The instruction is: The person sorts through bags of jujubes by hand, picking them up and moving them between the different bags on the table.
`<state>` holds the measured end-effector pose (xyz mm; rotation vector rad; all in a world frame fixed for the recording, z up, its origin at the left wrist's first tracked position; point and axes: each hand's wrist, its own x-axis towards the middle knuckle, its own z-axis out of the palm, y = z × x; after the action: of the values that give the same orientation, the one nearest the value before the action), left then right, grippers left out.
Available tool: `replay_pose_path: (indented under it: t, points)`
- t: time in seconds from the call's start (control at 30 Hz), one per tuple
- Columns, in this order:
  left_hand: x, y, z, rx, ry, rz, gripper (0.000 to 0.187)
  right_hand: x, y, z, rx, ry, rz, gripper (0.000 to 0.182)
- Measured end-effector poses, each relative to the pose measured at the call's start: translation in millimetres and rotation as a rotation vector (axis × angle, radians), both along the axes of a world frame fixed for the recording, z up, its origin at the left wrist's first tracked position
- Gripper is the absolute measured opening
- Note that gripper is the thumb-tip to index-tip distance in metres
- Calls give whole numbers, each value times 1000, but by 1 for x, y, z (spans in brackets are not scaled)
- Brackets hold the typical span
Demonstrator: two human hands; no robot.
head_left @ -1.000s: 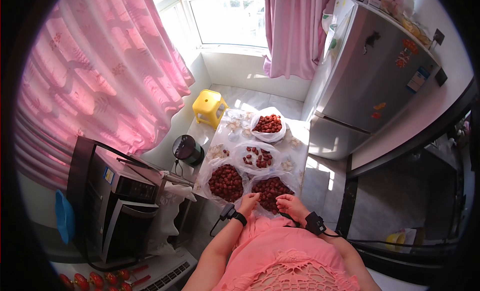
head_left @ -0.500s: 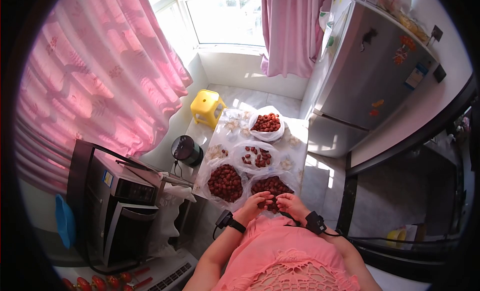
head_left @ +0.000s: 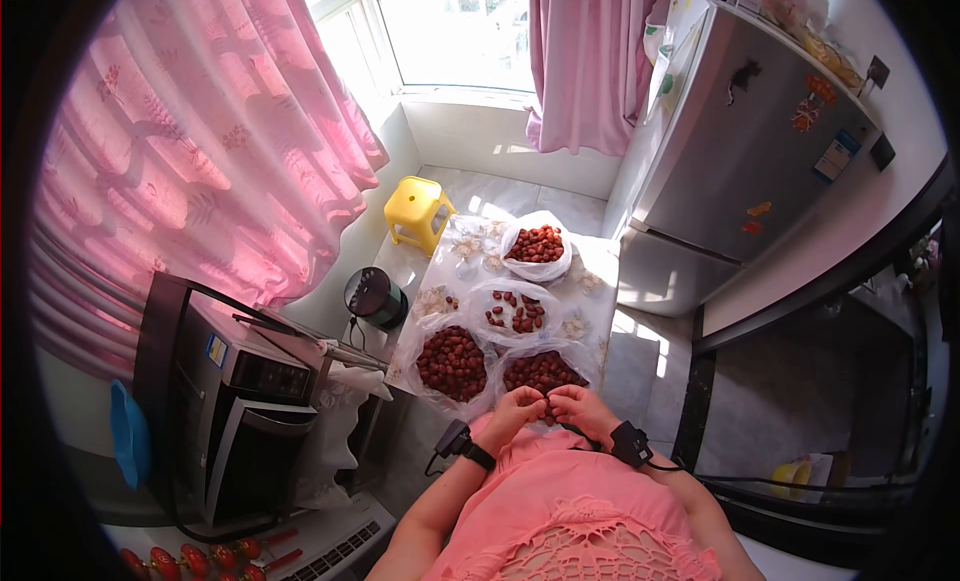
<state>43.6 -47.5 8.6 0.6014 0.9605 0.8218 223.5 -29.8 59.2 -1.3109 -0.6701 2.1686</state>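
Observation:
My left hand (head_left: pixel 516 409) and my right hand (head_left: pixel 584 411) meet over the near edge of the front right bag of red dates (head_left: pixel 545 367). Their fingertips are pinched together around a small dark red thing that looks like a red date (head_left: pixel 547 405), partly hidden by the fingers. To the left sits another plastic bag full of red dates (head_left: pixel 452 364). Beyond them, a plastic bag (head_left: pixel 480 303) lies spread out with a few scattered dates on it. At the far end of the table stands a white bag of brighter red dates (head_left: pixel 535 244).
The bags rest on a small table with a flowered cover (head_left: pixel 437 271). A yellow stool (head_left: pixel 415 209) and a dark round appliance (head_left: pixel 375 299) stand to its left. A microwave (head_left: pixel 262 401) is at the near left, a refrigerator (head_left: pixel 745 131) at the right.
My fingertips have come closer together, from slightly apart to meeting around the small dark red thing. The bags have stayed in place; the view has shifted slightly.

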Motion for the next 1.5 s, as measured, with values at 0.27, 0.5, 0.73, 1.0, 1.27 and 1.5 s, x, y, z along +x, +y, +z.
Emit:
replay_pose_path:
  t: [0.27,0.5,0.73,1.0,1.27,1.5]
  points:
    - [3,1,30,99,-30,-18,20,2,-1,-4,40,12,59,22]
    - [1,2,26,120,73,-49,19,2,0,-6,17,6,60,21]
    - [1,-1,17,103,87,-32,14,2,-1,-7,52,-18,69,19]
    - [-46,-9,-66,-242,185,237,21,3,-1,-18,-28,-22,9,17]
    - [-113,8,-83,-424,265,463,34,2,-3,-20,-52,5,-10,16]
    - [-108,38,-56,-389,26,549,29,0,-4,-16,-45,-23,-4,13]
